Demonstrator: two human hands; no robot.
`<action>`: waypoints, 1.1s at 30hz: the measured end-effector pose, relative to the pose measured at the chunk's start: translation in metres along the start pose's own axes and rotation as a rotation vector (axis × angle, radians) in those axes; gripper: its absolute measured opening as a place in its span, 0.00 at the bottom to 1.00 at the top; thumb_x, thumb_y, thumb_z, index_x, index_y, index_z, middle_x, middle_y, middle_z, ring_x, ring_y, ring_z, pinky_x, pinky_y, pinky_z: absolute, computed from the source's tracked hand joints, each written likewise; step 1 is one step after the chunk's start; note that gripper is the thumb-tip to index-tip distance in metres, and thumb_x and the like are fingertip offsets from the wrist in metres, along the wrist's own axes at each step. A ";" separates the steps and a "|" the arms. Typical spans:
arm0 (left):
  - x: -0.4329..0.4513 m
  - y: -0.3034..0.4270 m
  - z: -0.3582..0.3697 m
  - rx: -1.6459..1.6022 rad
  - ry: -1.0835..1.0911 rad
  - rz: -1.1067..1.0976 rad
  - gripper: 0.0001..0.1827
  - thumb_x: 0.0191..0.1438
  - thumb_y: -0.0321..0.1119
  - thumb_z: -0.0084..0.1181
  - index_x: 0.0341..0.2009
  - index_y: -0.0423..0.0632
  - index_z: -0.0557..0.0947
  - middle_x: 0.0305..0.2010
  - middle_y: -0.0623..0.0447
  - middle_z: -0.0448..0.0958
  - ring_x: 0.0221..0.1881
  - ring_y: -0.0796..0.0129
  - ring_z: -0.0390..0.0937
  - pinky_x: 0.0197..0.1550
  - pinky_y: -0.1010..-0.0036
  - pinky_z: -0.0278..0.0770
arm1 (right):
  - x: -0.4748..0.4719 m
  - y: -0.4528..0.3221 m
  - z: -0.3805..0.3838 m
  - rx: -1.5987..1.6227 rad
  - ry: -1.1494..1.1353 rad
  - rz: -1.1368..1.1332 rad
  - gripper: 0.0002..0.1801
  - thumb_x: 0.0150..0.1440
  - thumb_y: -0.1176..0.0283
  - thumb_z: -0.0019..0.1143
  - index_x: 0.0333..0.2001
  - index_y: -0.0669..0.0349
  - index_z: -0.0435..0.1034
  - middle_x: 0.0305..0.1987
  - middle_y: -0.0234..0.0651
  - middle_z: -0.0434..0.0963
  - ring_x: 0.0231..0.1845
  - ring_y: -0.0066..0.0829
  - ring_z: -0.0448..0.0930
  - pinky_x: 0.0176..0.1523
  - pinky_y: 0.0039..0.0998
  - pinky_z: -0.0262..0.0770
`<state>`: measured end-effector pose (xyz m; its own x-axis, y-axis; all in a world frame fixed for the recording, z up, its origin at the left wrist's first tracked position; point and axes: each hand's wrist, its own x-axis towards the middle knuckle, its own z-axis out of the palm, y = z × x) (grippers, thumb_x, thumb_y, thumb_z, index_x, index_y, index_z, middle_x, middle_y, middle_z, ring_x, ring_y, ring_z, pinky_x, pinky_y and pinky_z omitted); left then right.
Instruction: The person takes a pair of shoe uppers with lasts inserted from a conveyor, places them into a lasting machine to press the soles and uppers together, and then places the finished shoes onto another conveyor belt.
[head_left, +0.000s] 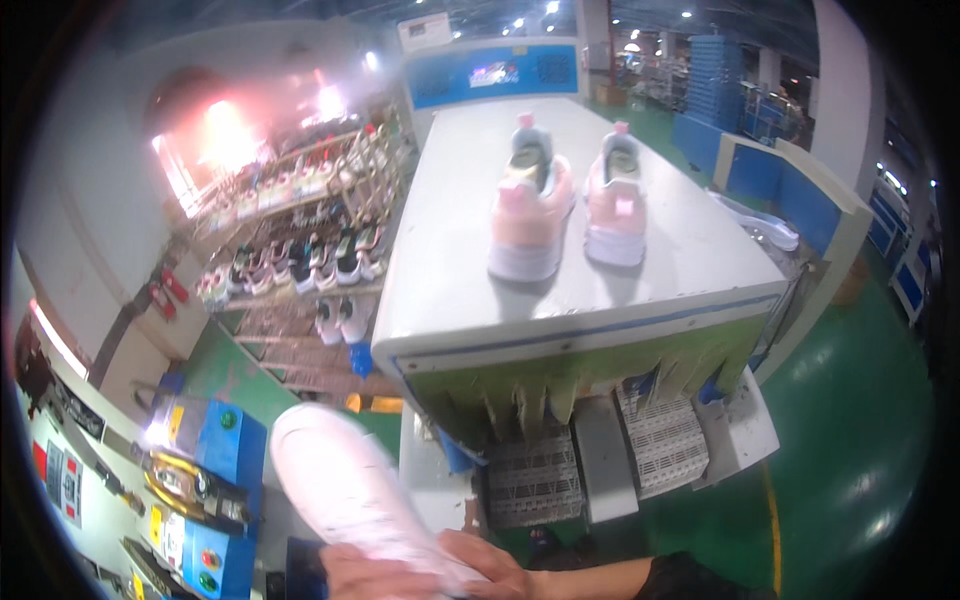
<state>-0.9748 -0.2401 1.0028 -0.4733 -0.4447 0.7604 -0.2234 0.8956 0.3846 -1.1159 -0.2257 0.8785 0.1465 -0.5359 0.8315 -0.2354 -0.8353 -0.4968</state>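
A white shoe (345, 480) with its toe pointing up and to the left is held at the bottom of the view. My left hand (379, 574) grips it on the near left side, and my right hand (487, 562) is closed round its heel end. Part of each hand is cut off or covered by the shoe. Beyond, on the white top of a conveyor machine (450, 285), a pair of pink and white sneakers stands upright, one at the left (527, 225) and one at the right (616, 217), heels towards me.
Slatted conveyor belts (536, 480) come out under torn green flaps (472, 382). Shelves of shoes (300, 292) stand at the left, with blue machine housings (232, 442) nearer. A blue and cream barrier (787, 187) and white soles (757, 225) are at the right.
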 end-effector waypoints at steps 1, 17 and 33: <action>0.015 0.006 0.008 -0.086 -0.091 0.095 0.20 0.59 0.47 0.46 0.24 0.47 0.83 0.33 0.51 0.82 0.37 0.58 0.78 0.44 0.57 0.67 | 0.003 0.002 -0.012 -0.051 0.016 0.077 0.33 0.55 0.58 0.56 0.57 0.67 0.59 0.58 0.58 0.64 0.56 0.58 0.69 0.57 0.47 0.66; -0.020 -0.018 0.072 -0.562 -0.317 0.126 0.14 0.45 0.20 0.59 0.40 0.43 0.81 0.42 0.48 0.80 0.46 0.55 0.78 0.56 0.55 0.70 | 0.095 0.007 -0.318 -1.119 0.807 0.362 0.37 0.48 0.65 0.63 0.60 0.61 0.58 0.43 0.49 0.77 0.43 0.46 0.79 0.49 0.37 0.74; -0.219 0.056 0.017 -0.255 0.256 -0.835 0.20 0.54 0.36 0.52 0.49 0.38 0.72 0.49 0.46 0.72 0.50 0.60 0.71 0.54 0.61 0.68 | 0.022 -0.073 0.122 0.459 -0.335 0.100 0.12 0.44 0.82 0.57 0.36 0.71 0.74 0.30 0.42 0.79 0.34 0.30 0.81 0.43 0.27 0.77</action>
<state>-0.8979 -0.0923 0.8485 -0.0315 -0.9640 0.2639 -0.1992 0.2648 0.9435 -0.9781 -0.1914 0.9033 0.4590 -0.5618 0.6882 0.1668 -0.7063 -0.6879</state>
